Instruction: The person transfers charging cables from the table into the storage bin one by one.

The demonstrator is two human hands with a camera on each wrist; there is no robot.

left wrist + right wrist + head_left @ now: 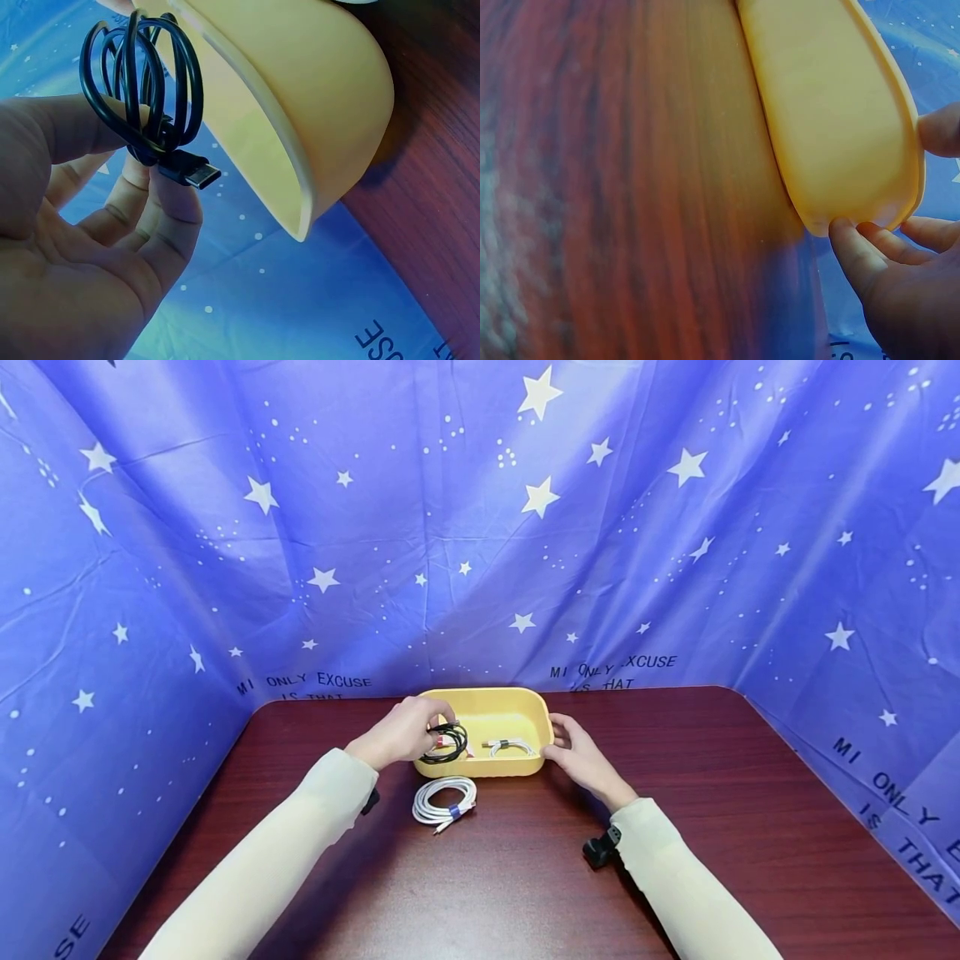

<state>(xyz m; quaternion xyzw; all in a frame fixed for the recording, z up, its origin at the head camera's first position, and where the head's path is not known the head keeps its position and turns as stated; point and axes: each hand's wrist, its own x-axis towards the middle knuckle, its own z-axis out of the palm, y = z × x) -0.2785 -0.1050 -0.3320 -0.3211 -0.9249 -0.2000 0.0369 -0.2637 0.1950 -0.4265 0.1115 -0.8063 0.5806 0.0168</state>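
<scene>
My left hand (399, 728) pinches a coiled black USB cable (193, 82) between thumb and fingers, over the left part of a yellow box (495, 768). The cable's metal USB-C plug (202, 175) sticks out beside the fingertips in the left wrist view. At the box's right end, my right hand (583, 763) holds the rim and end wall between thumb and fingers. Inside the box lie a small white cable (513, 742) with a dark tie and something red and white, partly hidden behind the black cable.
A thicker white cable (423, 810), coiled with a blue tie, lies on the dark red wooden table (510, 877) just in front of the box. A blue star-patterned curtain (420, 527) hangs behind the table and along both sides.
</scene>
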